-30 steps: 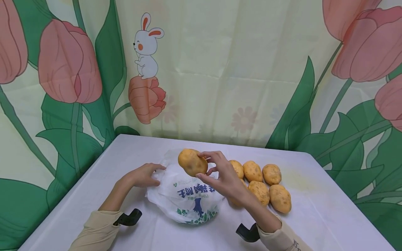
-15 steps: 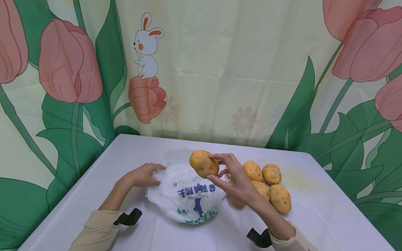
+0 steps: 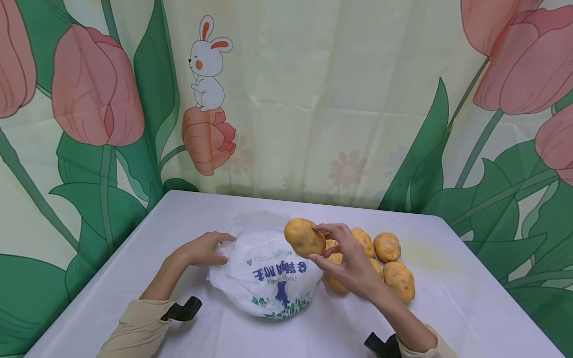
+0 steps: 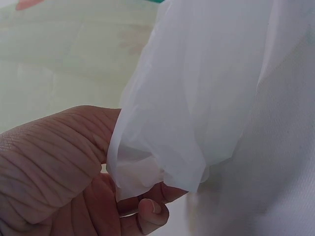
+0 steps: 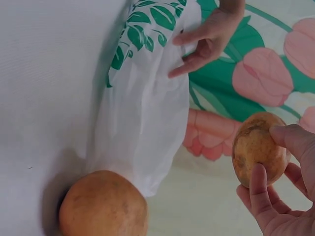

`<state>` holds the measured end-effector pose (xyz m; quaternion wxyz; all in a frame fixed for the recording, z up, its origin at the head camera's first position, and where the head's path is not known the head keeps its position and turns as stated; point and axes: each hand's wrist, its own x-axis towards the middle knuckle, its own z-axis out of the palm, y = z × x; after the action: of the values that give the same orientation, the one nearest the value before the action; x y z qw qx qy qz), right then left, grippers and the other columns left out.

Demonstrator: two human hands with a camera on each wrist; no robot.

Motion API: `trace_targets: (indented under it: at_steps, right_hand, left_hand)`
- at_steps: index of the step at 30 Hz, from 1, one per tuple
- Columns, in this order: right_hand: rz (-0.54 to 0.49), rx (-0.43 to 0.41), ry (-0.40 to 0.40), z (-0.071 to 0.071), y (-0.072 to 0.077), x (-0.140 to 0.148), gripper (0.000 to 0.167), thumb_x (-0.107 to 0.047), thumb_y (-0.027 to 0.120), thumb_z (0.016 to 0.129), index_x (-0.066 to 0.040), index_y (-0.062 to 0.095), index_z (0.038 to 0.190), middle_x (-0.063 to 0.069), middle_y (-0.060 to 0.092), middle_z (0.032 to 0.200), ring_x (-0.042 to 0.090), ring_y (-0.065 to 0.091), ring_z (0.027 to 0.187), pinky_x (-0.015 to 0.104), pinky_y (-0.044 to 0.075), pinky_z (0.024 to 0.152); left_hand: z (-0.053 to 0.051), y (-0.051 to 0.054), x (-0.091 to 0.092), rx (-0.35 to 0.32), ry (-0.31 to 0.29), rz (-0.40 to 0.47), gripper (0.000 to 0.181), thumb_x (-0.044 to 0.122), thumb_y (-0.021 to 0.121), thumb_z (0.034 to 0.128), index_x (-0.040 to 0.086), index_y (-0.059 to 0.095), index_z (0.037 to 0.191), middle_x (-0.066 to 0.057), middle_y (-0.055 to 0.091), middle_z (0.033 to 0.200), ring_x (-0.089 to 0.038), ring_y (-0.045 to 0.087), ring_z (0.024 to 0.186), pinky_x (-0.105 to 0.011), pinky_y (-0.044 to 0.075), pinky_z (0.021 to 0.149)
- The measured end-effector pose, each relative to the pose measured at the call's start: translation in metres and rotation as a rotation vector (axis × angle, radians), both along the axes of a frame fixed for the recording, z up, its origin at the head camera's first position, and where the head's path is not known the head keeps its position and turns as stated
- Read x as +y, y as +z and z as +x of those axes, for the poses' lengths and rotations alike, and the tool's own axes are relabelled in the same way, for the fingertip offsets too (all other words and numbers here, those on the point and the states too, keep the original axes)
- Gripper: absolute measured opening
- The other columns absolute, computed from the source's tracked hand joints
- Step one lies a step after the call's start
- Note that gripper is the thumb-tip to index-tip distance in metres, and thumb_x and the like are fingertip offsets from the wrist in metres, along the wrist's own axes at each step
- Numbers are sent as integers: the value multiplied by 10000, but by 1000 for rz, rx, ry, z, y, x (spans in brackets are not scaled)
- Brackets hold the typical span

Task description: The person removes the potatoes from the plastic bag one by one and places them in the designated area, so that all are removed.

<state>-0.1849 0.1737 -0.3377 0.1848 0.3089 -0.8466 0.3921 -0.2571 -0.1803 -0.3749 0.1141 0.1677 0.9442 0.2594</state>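
My right hand [image 3: 351, 261] pinches a yellow-brown potato [image 3: 305, 238] between thumb and fingertips, held up above the right part of a white plastic bag [image 3: 243, 290]. In the right wrist view, the held potato [image 5: 260, 149] is clear of the bag and the table. My left hand [image 3: 201, 250] touches the bag's left edge, its thumb and forefinger spread apart. Seen from the left wrist, thin white film [image 4: 172, 108] hides part of the left hand [image 4: 64, 162]. The bag lies crumpled, with blue lettering and green leaves printed on it. Its contents are hidden.
Several loose potatoes [image 3: 399, 282] lie grouped right of the bag, partly behind my right hand. A white cloth [image 3: 465, 308] covers the table. Behind its far edge hangs a curtain [image 3: 358, 99] printed with tulips and a rabbit. Black wrist mounts [image 3: 182, 309] sit at both forearms.
My right hand has moved right and slightly down with the potato, from over the bag's middle toward the loose potatoes. The left hand and the bag stay in place.
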Motion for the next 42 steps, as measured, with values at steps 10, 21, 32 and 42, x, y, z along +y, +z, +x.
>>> trace_targets:
  at_steps: [10,21,32,42]
  right_hand:
    - [-36,24,-49,4,-8,19,520,-71,814,866,-98,591,1336,96,577,1305,267,621,1121,275,602,745]
    - [-48,5,-128,8,-11,39,525,-68,817,862,-95,584,1332,109,566,1317,305,638,1113,265,597,736]
    - [-58,-21,-215,14,-14,59,544,-68,824,854,-63,575,1337,71,581,1346,264,617,1131,211,577,765]
    - [-16,-35,-330,22,-20,82,543,-112,816,874,-61,558,1349,88,570,1292,194,630,1084,174,564,779]
  left_hand:
    - [0,1,3,-4,0,-3,577,92,774,873,34,588,1416,-248,560,1427,-385,557,1256,-544,493,1037]
    - [-2,-1,1,-8,3,-7,572,88,764,882,30,581,1421,-242,567,1419,-371,559,1246,-546,483,1048]
    - [-2,-4,0,-11,7,-1,573,78,764,878,18,579,1417,-261,548,1435,-401,543,1276,-562,470,1057]
    - [0,-2,1,-13,7,4,573,73,763,879,16,576,1418,-268,539,1442,-431,514,1317,-579,445,1075]
